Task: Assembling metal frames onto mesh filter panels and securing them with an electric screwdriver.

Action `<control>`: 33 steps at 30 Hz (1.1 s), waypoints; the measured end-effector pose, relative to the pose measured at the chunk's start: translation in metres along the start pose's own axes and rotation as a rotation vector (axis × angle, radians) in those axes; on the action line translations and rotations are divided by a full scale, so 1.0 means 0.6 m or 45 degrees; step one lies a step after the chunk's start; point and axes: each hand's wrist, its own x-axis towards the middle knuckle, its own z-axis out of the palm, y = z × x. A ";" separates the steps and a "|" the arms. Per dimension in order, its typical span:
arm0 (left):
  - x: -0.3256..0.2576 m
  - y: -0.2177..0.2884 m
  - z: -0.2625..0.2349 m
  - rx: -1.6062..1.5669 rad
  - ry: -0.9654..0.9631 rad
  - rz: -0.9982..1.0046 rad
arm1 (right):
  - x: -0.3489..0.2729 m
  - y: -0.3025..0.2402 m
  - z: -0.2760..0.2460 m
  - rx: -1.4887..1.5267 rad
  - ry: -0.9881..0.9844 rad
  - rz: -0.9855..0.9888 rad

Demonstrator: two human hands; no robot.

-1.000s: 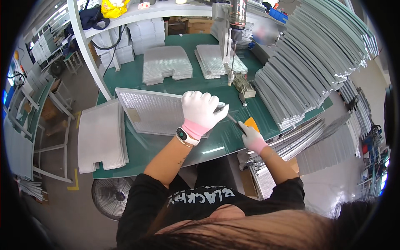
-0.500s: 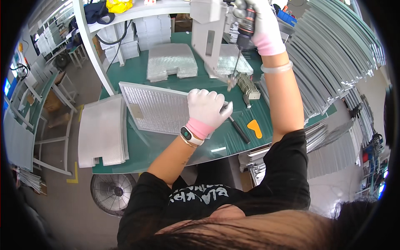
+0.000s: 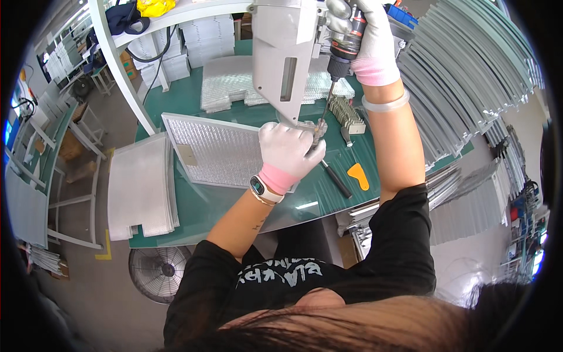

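Head view: right hand (image 3: 375, 50), at black-handled tool (image 3: 338, 180) one second ago, now up at driver (image 3: 346, 44); fingers wrapped round driver body, presumably for guiding bit (image 3: 330, 98); bit end just beside left hand (image 3: 287, 149), contact unclear; left fingers curled over right end of framed panel (image 3: 220, 149), on left-middle of table (image 3: 234, 214), likely steadying it; tool, orange scraper (image 3: 358, 177) lie nearer, right of panel, seemingly for easy reach.
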 end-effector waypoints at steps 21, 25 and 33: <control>-0.022 0.004 0.020 -0.555 0.077 -0.181 | -0.046 0.095 0.018 0.378 -0.594 0.108; -0.011 0.001 0.008 -0.542 0.044 -0.131 | -0.050 0.103 0.021 0.507 -0.582 0.077; -0.005 0.002 0.006 -0.244 -0.004 -0.035 | -0.073 0.089 0.055 0.768 -0.294 0.030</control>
